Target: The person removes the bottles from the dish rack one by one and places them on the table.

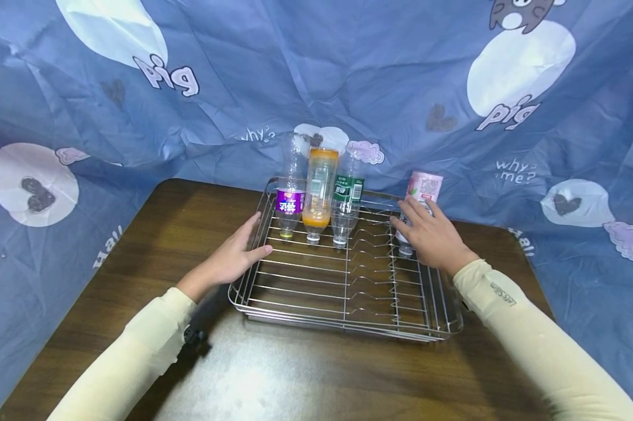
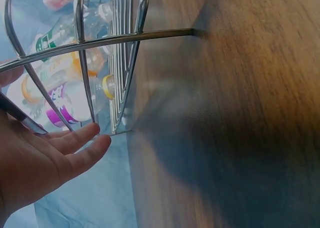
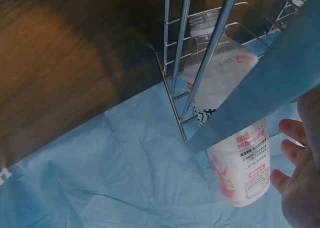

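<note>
A wire dish rack (image 1: pixel 345 275) holds several plastic bottles, caps down, along its back. From the left stand a purple-labelled bottle (image 1: pixel 290 202), a bottle with orange residue (image 1: pixel 320 193) and a green-labelled bottle (image 1: pixel 348 196). A pink-and-white-labelled bottle (image 1: pixel 425 182) leans at the back right. My right hand (image 1: pixel 432 237) is in front of it, fingers extended; in the right wrist view the fingertips (image 3: pixel 291 150) are beside its label (image 3: pixel 245 163), slightly apart. At the rack's left side is my left hand (image 1: pixel 231 254), fingers straight outside the rim, thumb over it.
The rack stands on a brown wooden table (image 1: pixel 316 374). Behind the table hangs a blue printed cloth (image 1: pixel 316 76), close to the bottles. A small dark object (image 1: pixel 192 334) shows at the left wrist.
</note>
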Demonstrator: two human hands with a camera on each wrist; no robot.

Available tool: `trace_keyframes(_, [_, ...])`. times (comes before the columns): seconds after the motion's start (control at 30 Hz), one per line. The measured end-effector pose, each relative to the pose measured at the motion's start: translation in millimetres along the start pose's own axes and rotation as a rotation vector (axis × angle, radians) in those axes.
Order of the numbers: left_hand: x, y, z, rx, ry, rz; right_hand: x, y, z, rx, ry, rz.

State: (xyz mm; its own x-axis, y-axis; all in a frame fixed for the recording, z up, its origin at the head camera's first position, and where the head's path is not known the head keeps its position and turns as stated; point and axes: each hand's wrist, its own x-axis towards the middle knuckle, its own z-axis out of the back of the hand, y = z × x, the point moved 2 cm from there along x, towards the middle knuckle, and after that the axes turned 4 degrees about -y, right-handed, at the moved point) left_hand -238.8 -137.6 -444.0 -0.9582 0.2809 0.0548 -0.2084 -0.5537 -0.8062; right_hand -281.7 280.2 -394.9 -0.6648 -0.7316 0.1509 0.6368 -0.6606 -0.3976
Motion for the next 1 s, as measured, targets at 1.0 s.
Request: trace_keyframes(1.0, [-0.2, 1.5, -0.8, 0.005, -0.006, 0.004, 7.4, -13.0, -5.3, -0.181, 0.057, 0.06])
